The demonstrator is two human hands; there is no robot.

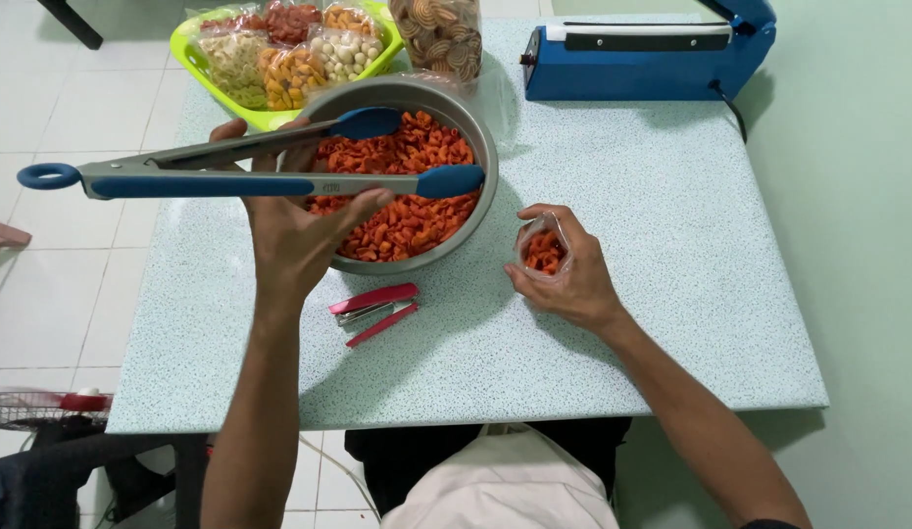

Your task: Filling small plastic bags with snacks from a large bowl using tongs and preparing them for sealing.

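The left hand [299, 230] is closed around one pair of grey and blue tongs [250, 167], which it holds level over the metal bowl [480, 147]; the two tips stand apart, and I see no snack between them. The right hand [564, 274] is wrapped around one small clear bag [544, 250], which stands on the surface [671, 245] at about 3 o'clock from the bowl and already has some orange pieces inside. I judge the step in hand to be the filling of this bag from the bowl of orange snacks [407, 196]; the next move seems to call for lowering the tips, pinching a portion and carrying it to the bag mouth without spilling. One red stapler [375, 309] lies at 6 o'clock of the bowl. One green tray [265, 120] with several filled bags sits at 11 o'clock, one tall bag of round biscuits [441, 34] at 12 o'clock, and one blue heat sealer [642, 54] at 2 o'clock.
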